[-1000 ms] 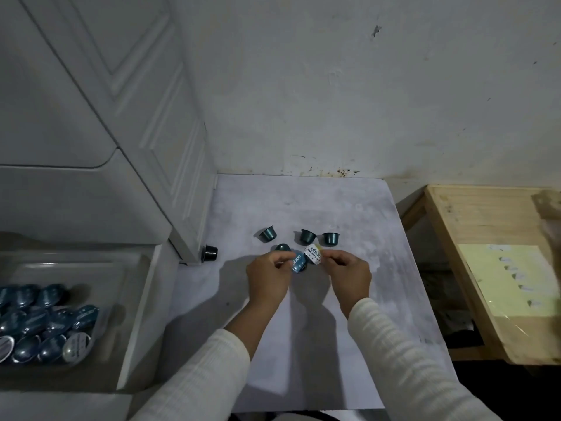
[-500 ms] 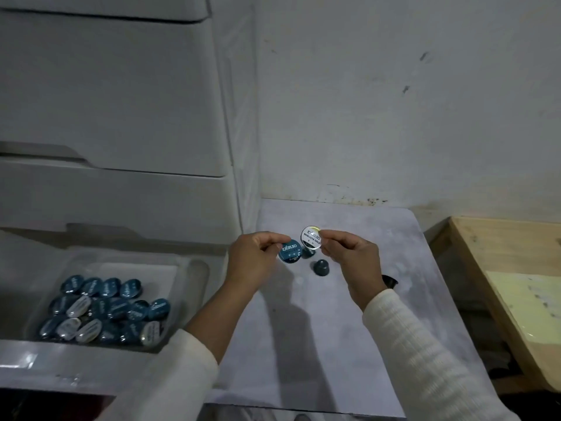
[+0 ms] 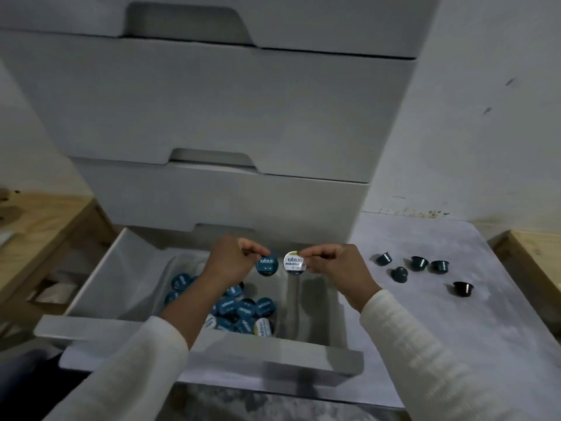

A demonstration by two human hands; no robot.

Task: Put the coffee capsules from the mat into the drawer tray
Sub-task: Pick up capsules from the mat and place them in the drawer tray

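Over the open drawer I hold two capsules, one in each hand. My left hand pinches a blue-lidded capsule by its rim between thumb and fingers, and my right hand pinches a white-lidded capsule the same way; the two lids face me and hang side by side, just apart, above the tray that sits in the drawer. Neither capsule touches the tray or the heap below.

That heap of capsules already lies in the tray, mostly blue lids with a pale one or two near the front, partly hidden behind my left forearm, so I cannot count them. I judge that to be the bulk of the work done.

To my right, on the grey mat, five capsules remain: four teal ones in a loose cluster and a darker capsule a little apart, nearer to me. They lie on their sides or lids down, well apart from the drawer.

So as I see it the job is well past halfway: this pair only needs letting go over the heap, then the five on the mat are left, which would take a few more trips at two per carry
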